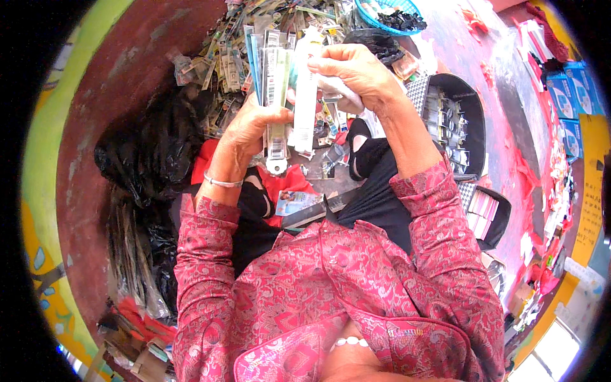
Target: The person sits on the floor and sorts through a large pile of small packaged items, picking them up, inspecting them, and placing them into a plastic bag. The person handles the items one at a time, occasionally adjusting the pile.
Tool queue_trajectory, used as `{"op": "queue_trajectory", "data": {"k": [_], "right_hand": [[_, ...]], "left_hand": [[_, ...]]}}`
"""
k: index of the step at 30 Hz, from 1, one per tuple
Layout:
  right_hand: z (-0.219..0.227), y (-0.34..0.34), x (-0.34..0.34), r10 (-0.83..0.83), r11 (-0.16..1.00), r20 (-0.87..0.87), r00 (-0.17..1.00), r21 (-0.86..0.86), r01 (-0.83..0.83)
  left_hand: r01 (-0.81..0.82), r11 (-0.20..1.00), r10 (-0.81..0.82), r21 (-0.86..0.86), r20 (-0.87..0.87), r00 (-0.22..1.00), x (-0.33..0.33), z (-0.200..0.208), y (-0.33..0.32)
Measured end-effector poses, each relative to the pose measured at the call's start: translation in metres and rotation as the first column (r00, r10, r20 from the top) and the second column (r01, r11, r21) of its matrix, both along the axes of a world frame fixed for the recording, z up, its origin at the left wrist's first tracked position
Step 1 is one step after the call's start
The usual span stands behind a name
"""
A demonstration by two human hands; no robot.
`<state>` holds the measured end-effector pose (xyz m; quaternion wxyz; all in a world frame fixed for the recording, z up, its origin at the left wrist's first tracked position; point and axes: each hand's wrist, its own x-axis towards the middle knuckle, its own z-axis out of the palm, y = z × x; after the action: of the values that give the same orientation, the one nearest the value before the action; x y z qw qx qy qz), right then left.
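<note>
My left hand (248,127) is closed round a bundle of long, slim, clear-and-green plastic packets (275,83) that look like packaged rulers. They stand upright, with a round hang-hole tab at the lower end. My right hand (353,73) pinches a long white packet (305,102) between thumb and fingers, right beside the bundle. A barcode shows near its lower end. Some whitish, crumpled material lies under my right palm, and I cannot tell if it is held. Beyond both hands spreads a heap of small printed packets (232,63).
A blue basket (364,14) with black pieces stands at the far side. To the right are a black box (474,105) of small packets and a smaller box (503,219) with pink-striped stacks. Black plastic bags (146,140) lie at left. A red bag (296,181) lies between my feet.
</note>
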<state>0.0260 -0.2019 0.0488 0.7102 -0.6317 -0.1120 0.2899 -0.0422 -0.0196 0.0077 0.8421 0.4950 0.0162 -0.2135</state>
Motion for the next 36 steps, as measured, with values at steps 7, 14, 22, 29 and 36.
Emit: {"op": "queue_trajectory", "data": {"k": [7,14,22,29,36], "right_hand": [[-0.012,-0.008,0.007,-0.056,0.992,0.055,0.997,-0.113,0.062],[-0.014,-0.006,0.007,-0.02,0.982,0.138,0.99,-0.182,0.045],[-0.037,0.007,0.001,-0.117,0.976,0.106,0.987,-0.171,0.134],[-0.042,0.021,-0.009,-0.169,0.976,0.057,0.984,-0.128,0.175],[-0.045,0.024,-0.017,-0.104,0.959,0.255,0.961,-0.232,0.165]], "left_hand": [[-0.053,0.99,0.039,-0.129,-0.105,0.994,-0.003,0.002,0.005],[-0.041,0.994,0.025,-0.098,-0.162,0.986,-0.002,0.007,0.003],[0.012,0.996,-0.027,-0.093,-0.157,0.987,-0.001,-0.005,0.009],[0.101,0.986,-0.119,-0.13,-0.131,0.984,-0.001,0.009,0.002],[0.122,0.99,-0.132,-0.072,-0.145,0.981,-0.007,0.019,0.009]]}}
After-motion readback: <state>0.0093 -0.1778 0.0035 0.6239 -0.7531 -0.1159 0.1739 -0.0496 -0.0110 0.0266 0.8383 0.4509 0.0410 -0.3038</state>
